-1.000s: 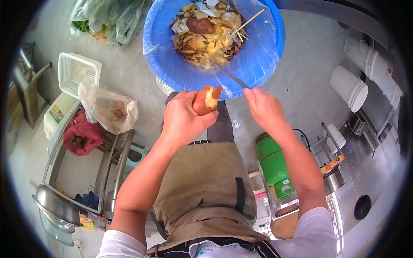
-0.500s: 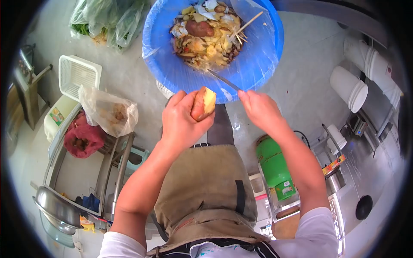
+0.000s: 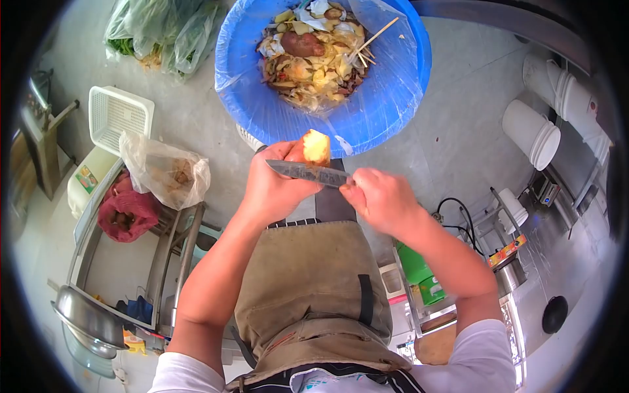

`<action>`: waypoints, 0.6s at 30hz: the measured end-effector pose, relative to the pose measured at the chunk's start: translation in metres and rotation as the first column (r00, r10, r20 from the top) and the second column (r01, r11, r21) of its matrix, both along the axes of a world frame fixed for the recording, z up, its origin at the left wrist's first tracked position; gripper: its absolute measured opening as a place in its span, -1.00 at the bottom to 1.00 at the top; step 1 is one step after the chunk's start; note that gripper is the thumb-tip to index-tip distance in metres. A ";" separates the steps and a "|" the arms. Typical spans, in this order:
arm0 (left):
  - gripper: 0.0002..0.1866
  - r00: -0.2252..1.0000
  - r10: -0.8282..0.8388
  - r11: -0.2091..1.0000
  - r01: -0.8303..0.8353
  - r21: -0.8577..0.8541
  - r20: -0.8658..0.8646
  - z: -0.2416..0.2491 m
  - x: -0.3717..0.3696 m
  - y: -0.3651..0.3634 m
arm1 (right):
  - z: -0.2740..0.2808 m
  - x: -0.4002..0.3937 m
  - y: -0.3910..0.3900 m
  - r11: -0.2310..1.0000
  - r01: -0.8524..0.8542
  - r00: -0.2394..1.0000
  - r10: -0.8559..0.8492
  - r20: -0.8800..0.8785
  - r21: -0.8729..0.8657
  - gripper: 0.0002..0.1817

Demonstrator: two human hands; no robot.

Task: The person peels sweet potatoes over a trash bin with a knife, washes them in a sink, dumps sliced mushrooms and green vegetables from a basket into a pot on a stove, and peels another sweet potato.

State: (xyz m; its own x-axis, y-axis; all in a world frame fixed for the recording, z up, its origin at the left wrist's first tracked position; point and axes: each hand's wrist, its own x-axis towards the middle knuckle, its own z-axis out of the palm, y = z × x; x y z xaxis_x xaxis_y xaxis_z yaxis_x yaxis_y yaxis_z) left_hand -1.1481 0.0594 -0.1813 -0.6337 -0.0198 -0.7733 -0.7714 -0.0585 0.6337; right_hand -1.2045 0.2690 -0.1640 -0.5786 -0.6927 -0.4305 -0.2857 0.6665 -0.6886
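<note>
The blue tub, lined with clear plastic, fills the 12 o'clock part of the view and holds a heap of peelings — it sits on the concrete floor just beyond the person's knees. Below it, at the centre, the work looks like peeling in mid-course: the left hand is closed around a sweet potato, fingers wrapped about its lower half, while the right hand at 3 o'clock of it grips the handle of a knife. The blade lies flat across the left hand's fingers, pointing toward 9 o'clock, its edge against the root just under the exposed top. By my reading the next move calls for a shallow, controlled stroke away from the holding fingers, then a turn of the root to bring unpeeled skin round.

The sweet potato stands upright in the fist — its top is pale yellow flesh, already bared, with reddish-brown skin showing on the left flank.
</note>
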 end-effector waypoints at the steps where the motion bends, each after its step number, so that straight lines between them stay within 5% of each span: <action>1: -0.64 1.000 0.000 1.000 0.000 0.018 0.011 -0.006 0.004 0.000 | -0.007 0.000 0.002 1.000 -0.018 0.999 0.018 -0.030 -0.014 -0.66; 4: -0.62 0.992 0.094 0.993 -0.100 0.065 0.086 -0.003 -0.002 -0.003 | -0.029 -0.004 0.005 0.999 0.039 0.996 -0.038 -0.079 0.006 -0.63; 7: -0.62 0.981 0.173 0.974 -0.184 0.133 0.089 0.011 0.000 0.004 | -0.065 -0.022 0.028 0.905 0.118 0.991 -0.133 0.009 0.408 -0.58; 11: -0.55 0.996 0.076 0.997 -0.077 0.009 0.056 0.003 -0.002 0.002 | -0.024 -0.019 0.011 0.957 0.194 0.952 -0.237 0.195 0.217 -0.56; 14: -0.56 0.998 0.066 0.997 -0.066 -0.025 -0.005 -0.006 -0.002 0.007 | 0.003 -0.012 -0.002 0.992 0.098 0.982 -0.109 0.156 0.078 -0.57; 17: -0.61 0.999 0.012 0.997 -0.015 -0.069 -0.044 0.000 -0.002 0.007 | -0.011 -0.012 0.001 0.985 0.076 0.991 -0.092 0.100 0.156 -0.55; 18: -0.62 0.994 -0.063 0.992 0.052 -0.117 -0.093 0.005 -0.004 0.000 | -0.026 -0.015 0.005 0.939 0.171 0.964 -0.222 0.147 0.298 -0.50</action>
State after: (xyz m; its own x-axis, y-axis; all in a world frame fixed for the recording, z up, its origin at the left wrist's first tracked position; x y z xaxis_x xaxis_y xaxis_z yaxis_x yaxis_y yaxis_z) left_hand -1.1521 0.0594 -0.1766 -0.7077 -0.0656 -0.7034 -0.7065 0.0610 0.7051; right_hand -1.2198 0.2738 -0.1904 -0.5885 -0.4096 -0.6971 -0.0211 0.8697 -0.4932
